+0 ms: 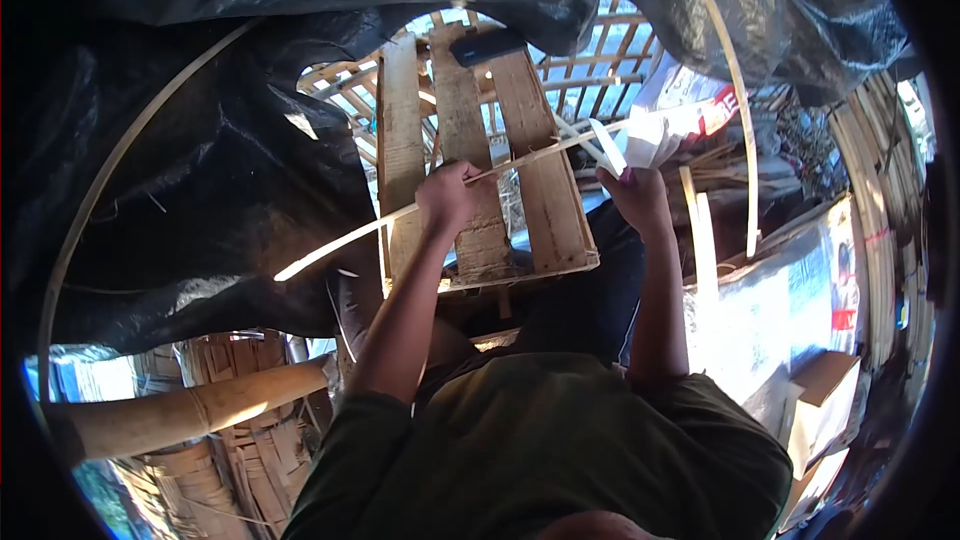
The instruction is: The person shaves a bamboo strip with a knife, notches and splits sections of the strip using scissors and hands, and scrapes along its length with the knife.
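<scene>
My left hand (447, 198) is closed around a long, thin bamboo strip (345, 240), which slants up from the lower left toward the right. My right hand (637, 202) grips a knife (608, 148) whose pale, glaring blade points up and left, close to the strip. Glare hides whether blade and strip touch. Under both lies a slatted wooden crate (545, 180) across my lap, made of rough planks with gaps between them. A dark flat object, perhaps a phone (487, 46), rests at its far end.
Black plastic sheeting (190, 180) hangs at the left and overhead, with curved bamboo strips (735, 60) across it. A white and red sack (665, 105) lies beyond my right hand. Long bamboo slats (865, 230) stand at the right; a thick bamboo pole (200, 415) is at lower left.
</scene>
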### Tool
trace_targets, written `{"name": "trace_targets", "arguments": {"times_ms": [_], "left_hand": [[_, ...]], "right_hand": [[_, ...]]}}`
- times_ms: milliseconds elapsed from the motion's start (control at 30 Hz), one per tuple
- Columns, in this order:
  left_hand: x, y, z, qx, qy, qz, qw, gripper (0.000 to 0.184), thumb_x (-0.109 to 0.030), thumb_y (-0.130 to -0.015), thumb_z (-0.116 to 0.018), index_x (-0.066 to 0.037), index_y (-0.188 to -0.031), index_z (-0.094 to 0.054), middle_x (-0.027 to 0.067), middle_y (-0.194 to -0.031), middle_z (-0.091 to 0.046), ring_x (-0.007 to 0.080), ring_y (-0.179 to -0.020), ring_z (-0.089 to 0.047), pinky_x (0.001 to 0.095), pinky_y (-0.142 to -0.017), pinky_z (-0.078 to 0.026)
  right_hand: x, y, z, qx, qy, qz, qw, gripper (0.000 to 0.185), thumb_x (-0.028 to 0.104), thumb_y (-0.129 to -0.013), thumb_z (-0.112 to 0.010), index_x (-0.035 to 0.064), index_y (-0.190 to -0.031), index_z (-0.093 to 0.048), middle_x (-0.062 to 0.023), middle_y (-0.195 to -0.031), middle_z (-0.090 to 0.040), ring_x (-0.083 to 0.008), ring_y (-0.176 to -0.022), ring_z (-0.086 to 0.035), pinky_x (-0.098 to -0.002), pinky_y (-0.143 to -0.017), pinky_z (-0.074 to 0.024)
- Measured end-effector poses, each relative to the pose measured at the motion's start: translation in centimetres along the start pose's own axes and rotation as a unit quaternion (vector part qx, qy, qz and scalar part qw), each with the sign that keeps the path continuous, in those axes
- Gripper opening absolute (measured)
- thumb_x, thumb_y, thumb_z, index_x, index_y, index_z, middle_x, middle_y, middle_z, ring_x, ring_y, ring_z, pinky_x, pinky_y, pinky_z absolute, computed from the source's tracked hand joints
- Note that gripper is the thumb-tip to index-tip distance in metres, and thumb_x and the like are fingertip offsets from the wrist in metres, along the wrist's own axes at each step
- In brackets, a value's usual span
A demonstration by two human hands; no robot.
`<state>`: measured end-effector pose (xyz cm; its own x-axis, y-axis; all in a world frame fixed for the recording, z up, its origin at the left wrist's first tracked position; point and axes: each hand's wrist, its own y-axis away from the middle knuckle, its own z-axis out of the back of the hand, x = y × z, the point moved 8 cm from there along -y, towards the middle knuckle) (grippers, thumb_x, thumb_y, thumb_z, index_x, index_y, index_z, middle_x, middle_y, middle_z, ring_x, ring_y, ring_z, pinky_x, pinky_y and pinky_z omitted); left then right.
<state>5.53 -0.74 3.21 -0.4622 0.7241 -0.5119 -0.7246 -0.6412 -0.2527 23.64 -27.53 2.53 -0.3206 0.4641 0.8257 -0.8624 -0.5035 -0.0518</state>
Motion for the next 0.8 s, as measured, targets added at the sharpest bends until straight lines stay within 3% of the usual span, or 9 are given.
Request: {"name": "trace_targets", "arguments": {"times_ms": [67,100,200,267,333,367,600,667,800], "left_hand": [[0.0,0.4,-0.4,-0.011,-0.002,0.001,1.000,0.030,-0.042,-0.070,-0.083,-0.016,-0.074,-0.069,0.0013,-0.075,-0.069,0.0240,-0.067,-0.067,0.0346,-0.057,-0.049],[-0.3,0.5,-0.1,-0.027,0.000,-0.020,0.999,0.029,-0.041,-0.071,-0.083,-0.016,-0.073,-0.069,0.0015,-0.074,-0.068,0.0241,-0.066,-0.067,0.0350,-0.056,-0.048],[-0.7,0.6,0.0,-0.038,0.009,-0.046,0.998,0.028,-0.038,-0.071,-0.084,-0.015,-0.072,-0.067,0.0020,-0.071,-0.066,0.0246,-0.064,-0.066,0.0358,-0.054,-0.048],[-0.7,0.5,0.1,-0.044,-0.015,-0.059,0.997,0.029,-0.038,-0.070,-0.084,-0.014,-0.073,-0.067,0.0017,-0.072,-0.066,0.0248,-0.064,-0.066,0.0363,-0.054,-0.048],[-0.5,0.6,0.0,-0.038,-0.011,-0.052,0.998,0.030,-0.037,-0.070,-0.084,-0.014,-0.075,-0.066,0.0013,-0.074,-0.066,0.0247,-0.065,-0.066,0.0361,-0.054,-0.047],[-0.5,0.6,-0.1,-0.042,-0.014,-0.057,0.997,0.030,-0.039,-0.070,-0.084,-0.014,-0.075,-0.066,0.0011,-0.074,-0.066,0.0247,-0.066,-0.066,0.0361,-0.054,-0.047],[-0.8,0.6,-0.1,-0.060,-0.042,-0.074,0.995,0.033,-0.042,-0.070,-0.083,-0.015,-0.072,-0.064,0.0005,-0.072,-0.063,0.0243,-0.065,-0.065,0.0361,-0.053,-0.047],[-1.1,0.6,0.0,-0.069,-0.041,-0.081,0.993,0.034,-0.044,-0.070,-0.083,-0.015,-0.071,-0.064,-0.0002,-0.071,-0.064,0.0242,-0.064,-0.065,0.0366,-0.052,-0.046],[-1.3,0.8,0.3,-0.066,-0.039,-0.098,0.992,0.034,-0.044,-0.071,-0.081,-0.014,-0.073,-0.064,0.0006,-0.073,-0.063,0.0241,-0.066,-0.065,0.0360,-0.054,-0.049]], "right_hand": [[1.7,0.5,-0.1,-0.077,0.034,0.043,0.996,0.040,0.033,-0.081,-0.078,-0.0025,-0.070,-0.062,-0.0151,-0.055,-0.055,-0.0231,-0.051,-0.060,-0.0359,-0.053,-0.0454],[3.7,0.7,0.0,-0.112,0.017,0.099,0.989,0.033,0.024,-0.080,-0.079,-0.0024,-0.069,-0.062,-0.0194,-0.060,-0.060,-0.0311,-0.056,-0.064,-0.0383,-0.054,-0.0472],[5.0,-0.5,-1.2,-0.103,0.052,0.073,0.991,0.021,0.017,-0.079,-0.079,-0.0008,-0.076,-0.067,-0.0199,-0.063,-0.062,-0.0348,-0.064,-0.067,-0.0398,-0.057,-0.0498],[4.7,-2.0,-2.6,-0.088,0.075,0.085,0.990,0.017,0.013,-0.076,-0.079,0.0020,-0.085,-0.071,-0.0191,-0.074,-0.066,-0.0346,-0.073,-0.068,-0.0416,-0.064,-0.0519],[6.7,-2.8,-3.3,-0.104,0.103,0.180,0.973,0.020,0.010,-0.072,-0.078,0.0040,-0.091,-0.072,-0.0181,-0.087,-0.068,-0.0350,-0.085,-0.067,-0.0424,-0.071,-0.0525],[5.8,-3.8,-4.4,-0.067,0.113,0.187,0.974,0.020,0.013,-0.076,-0.078,0.0016,-0.088,-0.067,-0.0185,-0.102,-0.066,-0.0375,-0.087,-0.064,-0.0452,-0.072,-0.0514],[4.8,-6.7,-5.9,0.035,0.138,0.218,0.966,0.014,0.011,-0.076,-0.074,0.0027,-0.085,-0.068,-0.0186,-0.084,-0.066,-0.0407,-0.082,-0.063,-0.0445,-0.068,-0.0496],[5.3,-6.9,-5.7,0.049,0.109,0.236,0.964,0.012,0.008,-0.071,-0.074,0.0048,-0.081,-0.069,-0.0191,-0.075,-0.066,-0.0409,-0.077,-0.064,-0.0459,-0.066,-0.0502],[4.8,-7.6,-6.2,0.089,0.080,0.232,0.965,0.022,0.012,-0.073,-0.081,-0.0010,-0.080,-0.065,-0.0207,-0.072,-0.062,-0.0401,-0.069,-0.060,-0.0424,-0.062,-0.0469]]}}
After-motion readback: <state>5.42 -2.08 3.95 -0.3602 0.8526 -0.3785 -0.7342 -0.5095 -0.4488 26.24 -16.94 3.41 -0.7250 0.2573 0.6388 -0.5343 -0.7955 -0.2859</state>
